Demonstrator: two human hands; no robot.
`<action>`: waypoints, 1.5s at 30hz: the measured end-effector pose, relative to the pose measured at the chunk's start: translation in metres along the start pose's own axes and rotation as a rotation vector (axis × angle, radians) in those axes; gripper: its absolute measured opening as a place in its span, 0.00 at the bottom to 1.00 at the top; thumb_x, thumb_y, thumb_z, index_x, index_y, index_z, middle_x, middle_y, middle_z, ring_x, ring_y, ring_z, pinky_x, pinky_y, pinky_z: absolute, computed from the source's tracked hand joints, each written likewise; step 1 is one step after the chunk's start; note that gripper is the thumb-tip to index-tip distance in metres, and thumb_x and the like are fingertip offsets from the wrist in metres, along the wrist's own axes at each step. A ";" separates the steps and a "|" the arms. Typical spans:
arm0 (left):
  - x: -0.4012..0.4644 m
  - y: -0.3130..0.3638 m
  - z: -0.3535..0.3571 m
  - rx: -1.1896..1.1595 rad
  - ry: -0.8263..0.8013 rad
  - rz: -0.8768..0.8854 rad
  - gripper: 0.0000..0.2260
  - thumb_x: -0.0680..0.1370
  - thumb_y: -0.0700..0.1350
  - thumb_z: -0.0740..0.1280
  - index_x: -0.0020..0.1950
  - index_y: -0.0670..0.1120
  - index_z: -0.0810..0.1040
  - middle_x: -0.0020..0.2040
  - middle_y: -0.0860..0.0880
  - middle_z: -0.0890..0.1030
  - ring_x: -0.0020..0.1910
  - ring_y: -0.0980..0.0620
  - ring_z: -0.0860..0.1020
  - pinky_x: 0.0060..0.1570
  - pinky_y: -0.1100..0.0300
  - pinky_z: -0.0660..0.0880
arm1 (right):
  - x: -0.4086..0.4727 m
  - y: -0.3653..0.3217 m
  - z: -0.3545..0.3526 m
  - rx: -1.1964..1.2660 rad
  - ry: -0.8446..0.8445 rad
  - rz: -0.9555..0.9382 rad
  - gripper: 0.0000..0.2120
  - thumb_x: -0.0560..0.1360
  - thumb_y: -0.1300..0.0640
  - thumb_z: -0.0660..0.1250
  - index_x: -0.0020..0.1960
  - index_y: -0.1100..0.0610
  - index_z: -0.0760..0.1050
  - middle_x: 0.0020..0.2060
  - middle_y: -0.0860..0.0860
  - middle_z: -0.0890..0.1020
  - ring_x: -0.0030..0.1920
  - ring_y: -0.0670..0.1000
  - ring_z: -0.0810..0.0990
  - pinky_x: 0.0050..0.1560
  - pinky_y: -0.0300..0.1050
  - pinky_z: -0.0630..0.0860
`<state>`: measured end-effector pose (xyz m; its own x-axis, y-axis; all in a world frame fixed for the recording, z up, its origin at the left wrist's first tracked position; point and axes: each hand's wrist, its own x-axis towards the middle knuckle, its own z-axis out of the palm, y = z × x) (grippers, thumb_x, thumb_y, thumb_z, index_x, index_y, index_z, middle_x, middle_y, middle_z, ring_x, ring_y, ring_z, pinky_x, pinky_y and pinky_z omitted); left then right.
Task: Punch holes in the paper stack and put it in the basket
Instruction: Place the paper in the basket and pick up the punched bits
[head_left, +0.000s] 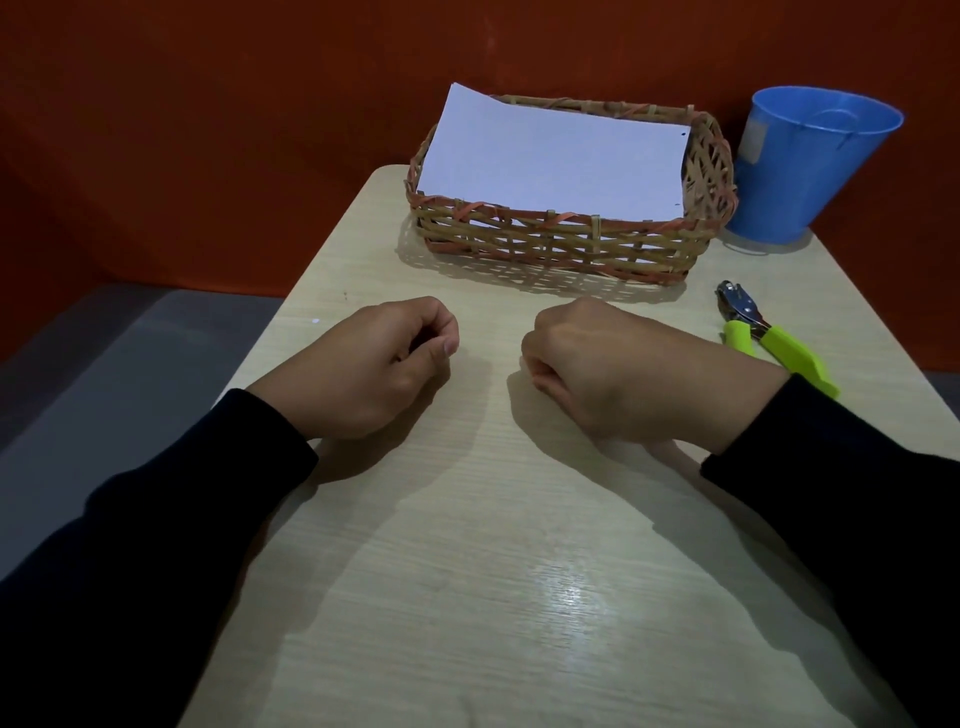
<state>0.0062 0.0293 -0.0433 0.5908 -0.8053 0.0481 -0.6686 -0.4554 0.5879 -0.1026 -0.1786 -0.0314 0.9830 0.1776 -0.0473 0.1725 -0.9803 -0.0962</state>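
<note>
Wicker basket (566, 244): woven cane strips, tan with reddish bands at the rim and base; rectangular with rounded corners; stands at the far edge of the table, towards the far right corner.
Paper stack (545, 161): smooth white sheets, lying inside the basket, tilted, with the far left corner sticking up over the rim; small punched holes show along its right edge.
Hole punch (763, 332): shiny metal head, lime-green plastic handles, plier-shaped; lies flat by the right edge of the table, near side of the basket, apart from my hands.
Bucket (800, 166): blue, smooth, tapered round form with a pale label; stands at the far right corner, just beside the basket.
Table (467, 571): pale wood-grain laminate, faintly glossy, rounded far left corner.
My left hand (374, 369): rests on the table mid-surface, fingers curled in, thumb against the forefinger, holding nothing.
My right hand (613, 369): rests on the table beside the left, knuckles up, fingers curled under into a fist, gripping nothing visible.
Sleeves (156, 545): dark matte fabric, down to both wrists.
Backdrop (208, 130): flat orange-red wall.
</note>
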 end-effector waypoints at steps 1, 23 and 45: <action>0.000 -0.001 0.001 0.000 0.006 0.003 0.08 0.85 0.44 0.61 0.48 0.53 0.75 0.42 0.53 0.82 0.37 0.60 0.75 0.34 0.70 0.67 | -0.001 -0.001 0.000 -0.006 -0.018 0.001 0.08 0.83 0.57 0.60 0.49 0.58 0.75 0.47 0.53 0.76 0.47 0.56 0.75 0.50 0.55 0.77; 0.000 0.005 0.000 -0.090 0.069 0.006 0.09 0.85 0.46 0.61 0.45 0.54 0.74 0.37 0.56 0.77 0.33 0.63 0.73 0.33 0.70 0.67 | -0.013 0.033 0.003 0.467 0.151 0.044 0.05 0.80 0.56 0.71 0.46 0.53 0.82 0.36 0.45 0.83 0.34 0.44 0.78 0.37 0.40 0.73; -0.003 0.009 0.003 -0.046 0.043 0.007 0.07 0.85 0.44 0.61 0.48 0.51 0.74 0.43 0.52 0.81 0.44 0.51 0.80 0.41 0.55 0.74 | 0.001 0.002 0.006 -0.019 -0.010 0.044 0.09 0.81 0.56 0.59 0.46 0.59 0.74 0.44 0.55 0.77 0.44 0.58 0.76 0.47 0.54 0.77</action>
<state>-0.0026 0.0262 -0.0411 0.6056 -0.7910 0.0871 -0.6524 -0.4309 0.6235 -0.1013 -0.1795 -0.0376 0.9889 0.1353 -0.0609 0.1307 -0.9886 -0.0745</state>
